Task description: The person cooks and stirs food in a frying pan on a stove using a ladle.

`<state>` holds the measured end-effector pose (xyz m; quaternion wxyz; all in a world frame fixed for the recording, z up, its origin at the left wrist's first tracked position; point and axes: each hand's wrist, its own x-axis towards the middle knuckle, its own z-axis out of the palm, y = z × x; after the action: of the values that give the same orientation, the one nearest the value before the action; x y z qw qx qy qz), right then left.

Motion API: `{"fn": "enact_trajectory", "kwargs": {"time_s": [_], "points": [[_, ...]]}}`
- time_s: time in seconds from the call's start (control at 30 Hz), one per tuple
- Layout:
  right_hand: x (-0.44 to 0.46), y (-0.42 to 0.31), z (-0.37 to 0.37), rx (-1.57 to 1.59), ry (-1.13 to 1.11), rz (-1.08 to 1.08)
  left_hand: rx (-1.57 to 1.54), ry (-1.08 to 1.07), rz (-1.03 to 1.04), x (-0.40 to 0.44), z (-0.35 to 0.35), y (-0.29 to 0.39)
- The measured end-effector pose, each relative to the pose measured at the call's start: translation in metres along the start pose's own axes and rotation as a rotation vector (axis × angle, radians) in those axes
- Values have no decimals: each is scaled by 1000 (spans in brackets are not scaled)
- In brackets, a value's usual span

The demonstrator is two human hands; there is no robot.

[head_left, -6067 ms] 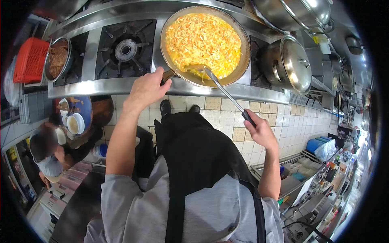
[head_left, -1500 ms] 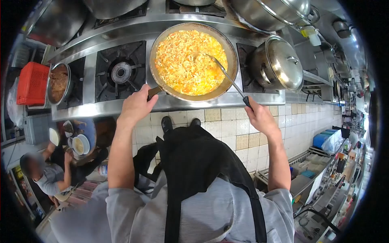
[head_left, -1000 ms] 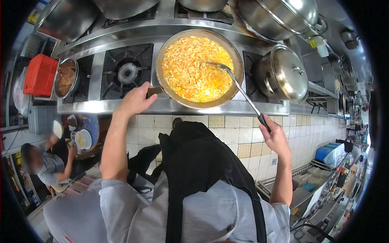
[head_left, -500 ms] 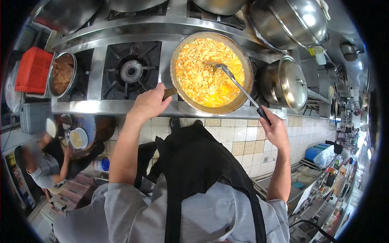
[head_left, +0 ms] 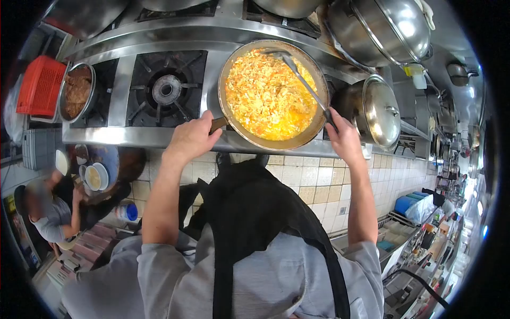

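Spanning the upper half of the view, the steel stove (head_left: 101, 135) carries everything close to the hands. At its back right corner lies a big steel vessel (head_left: 378, 32), only partly in frame. Below that, by the front right corner, a lidded pot (head_left: 380, 112) faces the camera with its shiny lid. Left of the pot is the wide frying pan (head_left: 276, 145), right of the stove's middle, its near rim overlapping the front edge. It is filled nearly to its sides with a yellow-and-orange shredded mixture (head_left: 260, 95), which looks wetter and glossier toward the pan's near right side. A bare gas burner (head_left: 167, 89) sits just left of the pan, and at the stove's left edge stands a metal bowl (head_left: 93, 94) of brown food (head_left: 77, 91).

Smaller again is the long spatula (head_left: 303, 82), slanting across the pan, its flat end in the mixture near the far rim and its black grip over the near right rim. The right hand (head_left: 344, 138) has its fingers curled round that grip. The left hand (head_left: 192, 138) is clasped on the brown pan handle (head_left: 219, 125), just above the front edge.

Stirring seems to be the step in hand; another stroke would call for a firm left hold while the spatula sweeps toward the wetter near side.
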<state>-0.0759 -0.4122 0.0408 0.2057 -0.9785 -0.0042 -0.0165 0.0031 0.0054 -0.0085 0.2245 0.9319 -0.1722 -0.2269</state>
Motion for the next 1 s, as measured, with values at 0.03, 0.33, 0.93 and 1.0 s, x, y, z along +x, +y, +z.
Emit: {"fn": "enact_trajectory", "kwargs": {"time_s": [0.03,0.33,0.93,1.0], "points": [[4,8,8,-14,-37,-4,-7,9,-14,-1,1,1],[-52,57,-21,94,-116,13,-10,32,-102,-1,2,7],[-34,38,50,1055,-103,641,-41,22,-92,2,-1,5],[-24,15,57,1069,-169,591,-41,21,-88,2,-2,5]]}}
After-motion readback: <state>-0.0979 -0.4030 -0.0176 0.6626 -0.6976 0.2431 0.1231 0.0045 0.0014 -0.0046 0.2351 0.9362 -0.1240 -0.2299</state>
